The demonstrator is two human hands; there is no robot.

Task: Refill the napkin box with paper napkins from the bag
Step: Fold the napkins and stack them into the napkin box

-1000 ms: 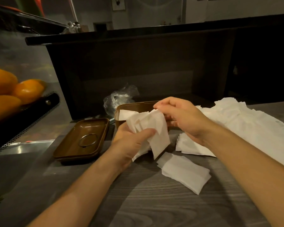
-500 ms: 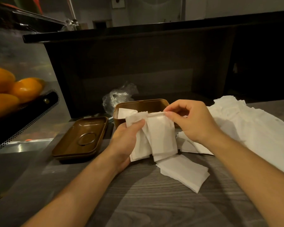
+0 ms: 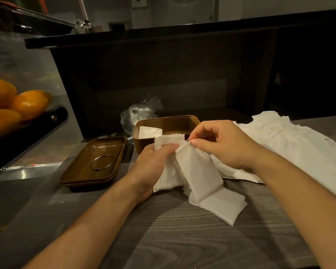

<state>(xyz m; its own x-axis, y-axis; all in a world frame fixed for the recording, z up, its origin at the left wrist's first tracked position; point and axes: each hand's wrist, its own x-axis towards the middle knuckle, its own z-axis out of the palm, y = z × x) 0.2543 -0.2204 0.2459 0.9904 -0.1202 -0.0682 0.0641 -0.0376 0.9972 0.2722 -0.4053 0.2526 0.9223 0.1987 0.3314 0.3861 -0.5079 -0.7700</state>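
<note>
Your left hand grips a wad of napkins just in front of the box; your right hand pinches the top corner of one folded napkin. Box: open on the tabletop, one napkin inside, lid upturned at its left. Loose pile right, crumpled bag behind the box.

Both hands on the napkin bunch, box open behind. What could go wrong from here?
1. The left hand grips a loose, fanned bunch of napkins while the right hand pinches only its top edge; sheets may slip onto the stack on the table.
2. The napkin box looks narrow; an unsquared bunch may crumple at its rim.
</note>
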